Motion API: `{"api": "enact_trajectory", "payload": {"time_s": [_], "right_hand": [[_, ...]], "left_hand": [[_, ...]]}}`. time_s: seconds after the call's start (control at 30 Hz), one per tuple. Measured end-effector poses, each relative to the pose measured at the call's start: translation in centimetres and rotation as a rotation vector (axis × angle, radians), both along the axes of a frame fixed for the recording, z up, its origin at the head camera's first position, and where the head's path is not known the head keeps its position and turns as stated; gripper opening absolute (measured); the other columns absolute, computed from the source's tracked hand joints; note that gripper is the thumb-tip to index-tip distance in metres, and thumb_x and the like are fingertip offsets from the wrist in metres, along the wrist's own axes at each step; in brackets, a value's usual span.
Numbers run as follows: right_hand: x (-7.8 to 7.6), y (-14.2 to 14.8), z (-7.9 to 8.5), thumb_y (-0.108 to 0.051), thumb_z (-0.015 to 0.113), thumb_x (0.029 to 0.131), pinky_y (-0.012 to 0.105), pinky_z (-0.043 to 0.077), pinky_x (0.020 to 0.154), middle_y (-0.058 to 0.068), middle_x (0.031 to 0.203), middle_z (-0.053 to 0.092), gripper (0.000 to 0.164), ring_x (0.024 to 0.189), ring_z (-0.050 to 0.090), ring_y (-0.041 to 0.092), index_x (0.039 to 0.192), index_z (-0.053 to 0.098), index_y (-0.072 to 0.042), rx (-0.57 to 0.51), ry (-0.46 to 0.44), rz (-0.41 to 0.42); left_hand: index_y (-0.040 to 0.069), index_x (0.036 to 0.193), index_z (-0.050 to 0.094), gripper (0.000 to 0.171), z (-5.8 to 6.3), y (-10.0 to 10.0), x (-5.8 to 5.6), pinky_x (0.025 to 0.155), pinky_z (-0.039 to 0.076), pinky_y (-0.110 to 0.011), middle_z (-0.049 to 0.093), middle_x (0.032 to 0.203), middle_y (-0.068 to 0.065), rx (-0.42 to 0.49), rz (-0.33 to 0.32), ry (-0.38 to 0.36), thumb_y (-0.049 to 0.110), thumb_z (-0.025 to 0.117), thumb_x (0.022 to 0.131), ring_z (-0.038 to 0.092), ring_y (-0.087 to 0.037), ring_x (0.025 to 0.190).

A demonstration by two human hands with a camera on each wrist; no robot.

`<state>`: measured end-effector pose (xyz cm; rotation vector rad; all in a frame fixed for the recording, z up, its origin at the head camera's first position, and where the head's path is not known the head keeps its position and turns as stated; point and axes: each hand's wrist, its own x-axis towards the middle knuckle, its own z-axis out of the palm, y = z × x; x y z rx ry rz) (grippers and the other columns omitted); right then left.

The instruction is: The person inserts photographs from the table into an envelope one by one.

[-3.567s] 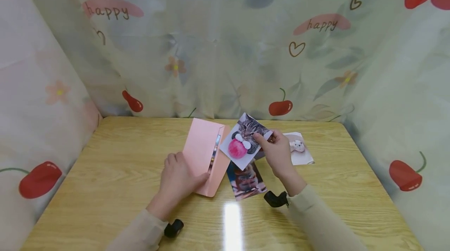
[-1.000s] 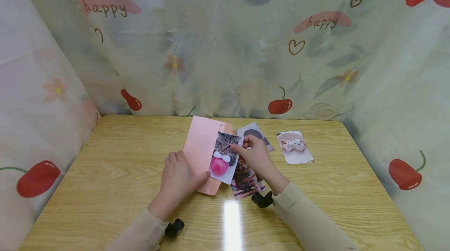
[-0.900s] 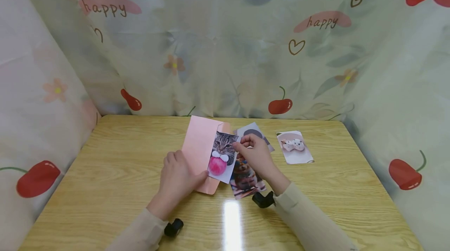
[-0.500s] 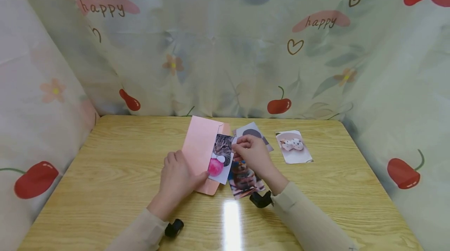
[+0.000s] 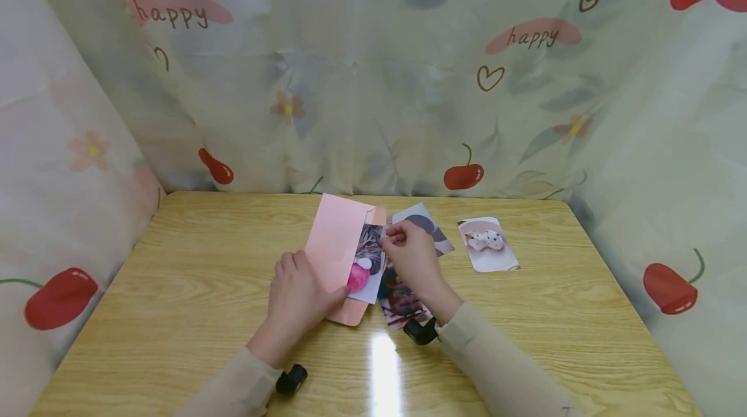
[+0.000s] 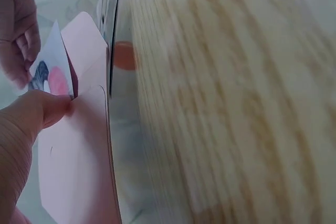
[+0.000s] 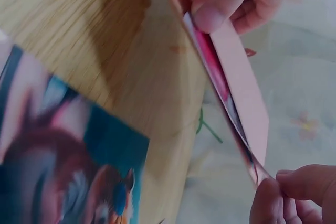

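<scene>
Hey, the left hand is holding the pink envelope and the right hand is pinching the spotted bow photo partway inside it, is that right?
Not quite: the head view shows the right hand pinching the cat photo partway inside the pink envelope; the spotted bow photo lies apart on the table. The left hand does hold the envelope.

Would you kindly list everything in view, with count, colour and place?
table: 1, tan, under everything
cloth: count unclear, pale, patterned, behind and beside table
envelope: 1, pink, at centre
cat photo: 1, grey and pink, at envelope's opening
animal photo: 1, brown and teal, right of envelope
grey photo: 1, mostly grey, behind animal photo
bow photo: 1, pale, rightmost
cameras: 2, black, lower middle
sleeves: 2, beige, lower edge
left hand: 1, holding envelope
right hand: 1, pinching cat photo
</scene>
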<state>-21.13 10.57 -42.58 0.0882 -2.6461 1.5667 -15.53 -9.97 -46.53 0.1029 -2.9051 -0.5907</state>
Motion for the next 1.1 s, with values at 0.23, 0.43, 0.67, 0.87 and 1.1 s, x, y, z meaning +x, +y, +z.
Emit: {"api": "enact_trajectory", "payload": {"time_s": [0.23, 0.43, 0.67, 0.87, 1.1], "right_hand": [[-0.3, -0.3, 0.0, -0.013, 0.07, 0.088, 0.033, 0.055, 0.059, 0.006, 0.082, 0.067, 0.018, 0.066, 0.069, 0.024, 0.101, 0.063, -0.004, -0.102, -0.097, 0.029], [-1.4, 0.0, -1.0, -0.009, 0.071, 0.088, 0.035, 0.056, 0.06, 0.012, 0.082, 0.068, 0.02, 0.065, 0.069, 0.026, 0.102, 0.06, -0.001, -0.226, -0.187, 0.035], [-2.3, -0.7, -2.2, -0.01, 0.073, 0.087, 0.034, 0.056, 0.059, 0.013, 0.081, 0.066, 0.021, 0.063, 0.068, 0.023, 0.1, 0.059, -0.002, -0.256, -0.193, 0.02], [-2.5, -1.5, -2.6, -0.009, 0.072, 0.086, 0.036, 0.056, 0.059, 0.015, 0.08, 0.066, 0.018, 0.064, 0.068, 0.024, 0.097, 0.06, -0.001, -0.302, -0.191, 0.029], [-2.6, -2.0, -3.0, -0.002, 0.07, 0.087, 0.034, 0.056, 0.063, 0.016, 0.085, 0.065, 0.018, 0.067, 0.069, 0.024, 0.102, 0.061, 0.001, -0.346, -0.223, 0.053]], "left_hand": [[-0.011, 0.118, 0.041, 0.104, -0.1, -0.1, 0.0, 0.073, 0.045, -0.046, 0.042, 0.105, -0.023, -0.006, 0.012, -0.002, 0.069, 0.075, 0.061, 0.044, -0.034, 0.092], [-0.01, 0.116, 0.045, 0.101, 0.0, -0.1, 0.0, 0.077, 0.045, -0.044, 0.043, 0.104, -0.021, 0.081, -0.016, -0.051, 0.067, 0.076, 0.06, 0.043, -0.033, 0.094], [-0.01, 0.115, 0.047, 0.097, 0.1, 0.1, -0.1, 0.077, 0.043, -0.042, 0.044, 0.104, -0.02, 0.116, -0.043, -0.075, 0.065, 0.076, 0.06, 0.043, -0.031, 0.094], [-0.01, 0.115, 0.048, 0.098, 0.3, 0.1, 0.0, 0.078, 0.042, -0.042, 0.044, 0.105, -0.021, 0.099, -0.046, -0.071, 0.066, 0.076, 0.061, 0.043, -0.033, 0.095], [-0.01, 0.117, 0.047, 0.098, 0.1, -0.1, 0.0, 0.078, 0.042, -0.042, 0.044, 0.107, -0.021, 0.117, -0.038, -0.087, 0.065, 0.077, 0.062, 0.043, -0.033, 0.097]]}}
